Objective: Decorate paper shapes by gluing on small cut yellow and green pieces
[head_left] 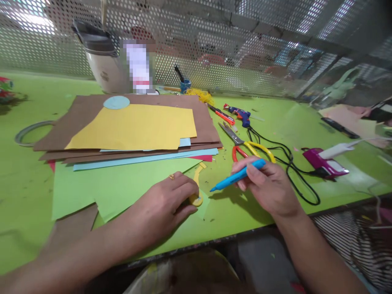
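Our left hand (165, 200) rests on the green paper (116, 183) near the front edge of the bench (306, 122). Its bent fingers press a yellow shape (199, 171) flat on that paper. Our right hand (269, 185) is closed around a blue marker (237, 176). The marker's tip points at the yellow shape, close beside it, and it looks like it is not touching. We think the job is drawing around the shape. So we should press down hard to stop it slipping, keep the tip snug against its edge, and go slowly. Scissors (245, 147) lie just behind the right hand. We can read no words anywhere, and the label on the bottle (139, 67) at the back is blurred.
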`<move>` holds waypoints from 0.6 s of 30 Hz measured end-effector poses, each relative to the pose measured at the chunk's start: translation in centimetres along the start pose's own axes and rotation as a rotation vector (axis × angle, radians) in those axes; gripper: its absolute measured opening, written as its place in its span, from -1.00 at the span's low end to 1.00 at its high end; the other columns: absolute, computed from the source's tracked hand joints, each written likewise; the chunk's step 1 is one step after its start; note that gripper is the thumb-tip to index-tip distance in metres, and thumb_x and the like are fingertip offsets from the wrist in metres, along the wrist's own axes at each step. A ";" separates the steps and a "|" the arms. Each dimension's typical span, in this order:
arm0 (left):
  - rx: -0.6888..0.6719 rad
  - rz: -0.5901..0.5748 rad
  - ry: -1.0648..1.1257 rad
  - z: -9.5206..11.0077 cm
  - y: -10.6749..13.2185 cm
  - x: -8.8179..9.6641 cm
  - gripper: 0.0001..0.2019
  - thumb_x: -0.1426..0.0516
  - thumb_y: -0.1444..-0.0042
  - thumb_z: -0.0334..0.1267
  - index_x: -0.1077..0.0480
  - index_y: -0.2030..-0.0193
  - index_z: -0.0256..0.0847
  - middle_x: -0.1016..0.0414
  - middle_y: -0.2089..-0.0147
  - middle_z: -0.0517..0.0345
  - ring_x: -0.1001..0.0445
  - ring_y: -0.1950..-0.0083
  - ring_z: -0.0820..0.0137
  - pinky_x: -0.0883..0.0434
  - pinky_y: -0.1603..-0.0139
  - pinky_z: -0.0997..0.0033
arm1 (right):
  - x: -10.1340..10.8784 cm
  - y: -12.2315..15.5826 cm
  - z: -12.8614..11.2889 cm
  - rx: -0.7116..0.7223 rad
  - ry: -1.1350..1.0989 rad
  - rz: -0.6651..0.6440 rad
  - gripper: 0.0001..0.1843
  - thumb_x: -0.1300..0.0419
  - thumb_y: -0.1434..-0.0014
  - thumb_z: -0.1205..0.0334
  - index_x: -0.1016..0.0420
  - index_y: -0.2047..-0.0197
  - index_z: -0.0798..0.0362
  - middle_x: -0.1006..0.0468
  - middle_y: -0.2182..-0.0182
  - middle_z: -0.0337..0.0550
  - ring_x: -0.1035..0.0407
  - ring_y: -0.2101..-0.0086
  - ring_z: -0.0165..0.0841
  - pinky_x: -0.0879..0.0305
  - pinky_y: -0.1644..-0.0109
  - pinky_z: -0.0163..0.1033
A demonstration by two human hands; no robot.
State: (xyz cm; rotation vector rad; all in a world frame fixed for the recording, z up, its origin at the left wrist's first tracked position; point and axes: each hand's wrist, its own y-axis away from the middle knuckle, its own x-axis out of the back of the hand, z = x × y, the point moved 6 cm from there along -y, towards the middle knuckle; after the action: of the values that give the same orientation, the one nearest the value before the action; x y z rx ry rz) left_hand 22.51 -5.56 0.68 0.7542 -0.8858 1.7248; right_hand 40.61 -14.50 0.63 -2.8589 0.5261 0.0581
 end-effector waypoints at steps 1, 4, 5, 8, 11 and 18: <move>0.003 -0.003 0.005 0.0 0.1 0.0 -0.92 -0.09 -0.27 -0.36 -0.42 0.18 -0.18 -0.50 0.14 0.01 -0.45 0.07 0.25 -0.43 0.08 0.28 | 0.1 0.0 0.0 0.001 0.002 0.008 -0.85 -0.24 -0.28 0.15 -0.65 0.24 -0.05 -0.55 0.37 -0.21 -0.38 0.50 -0.42 -0.30 0.44 -0.29; 0.012 -0.017 0.019 -0.1 0.3 0.3 -0.89 -0.08 -0.28 -0.35 -0.41 0.11 -0.17 -0.46 0.02 -0.02 -0.43 0.02 0.26 -0.43 0.03 0.27 | 0.3 -0.1 -0.1 0.005 -0.009 0.033 -0.84 -0.24 -0.28 0.13 -0.65 0.24 -0.04 -0.51 0.47 -0.24 -0.36 0.52 -0.41 -0.30 0.45 -0.28; 0.009 -0.019 0.015 -0.1 0.4 0.5 -0.87 -0.07 -0.28 -0.35 -0.40 0.07 -0.17 -0.43 -0.02 -0.03 -0.42 0.00 0.26 -0.42 0.01 0.26 | 0.3 -0.1 -0.1 0.006 -0.015 0.037 -0.83 -0.24 -0.28 0.12 -0.65 0.23 -0.03 -0.49 0.51 -0.25 -0.36 0.52 -0.42 -0.30 0.44 -0.28; -0.031 -0.012 -0.064 0.5 0.9 1.2 -0.82 -0.06 -0.28 -0.36 -0.40 0.02 -0.19 -0.40 0.02 -0.04 -0.38 0.03 0.23 -0.40 0.05 0.21 | 0.5 -0.1 -0.1 0.011 -0.028 0.049 -0.83 -0.23 -0.29 0.14 -0.65 0.23 -0.03 -0.48 0.51 -0.27 -0.35 0.53 -0.45 -0.30 0.44 -0.31; -0.099 -0.004 -0.190 1.5 1.4 1.4 -0.78 -0.05 -0.27 -0.38 -0.42 -0.01 -0.20 -0.39 0.18 0.00 -0.35 0.12 0.19 -0.39 0.11 0.16 | 0.6 0.0 0.0 0.015 -0.022 0.062 -0.84 -0.24 -0.29 0.15 -0.65 0.25 -0.03 -0.52 0.42 -0.23 -0.36 0.52 -0.46 -0.31 0.45 -0.32; -0.139 0.047 -0.256 2.1 2.0 0.6 -0.80 -0.07 -0.26 -0.36 -0.45 0.03 -0.20 -0.45 0.28 0.06 -0.36 0.21 0.18 -0.40 0.13 0.08 | 0.6 0.4 0.2 -0.016 -0.001 0.047 -0.82 -0.22 -0.29 0.13 -0.64 0.22 -0.03 -0.54 0.37 -0.16 -0.37 0.50 -0.41 -0.31 0.47 -0.31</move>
State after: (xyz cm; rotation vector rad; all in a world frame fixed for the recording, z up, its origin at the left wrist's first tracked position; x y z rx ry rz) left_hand 20.57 -7.47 1.82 0.8792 -1.1937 1.6104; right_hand 41.07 -15.04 0.28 -2.8620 0.5956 0.0724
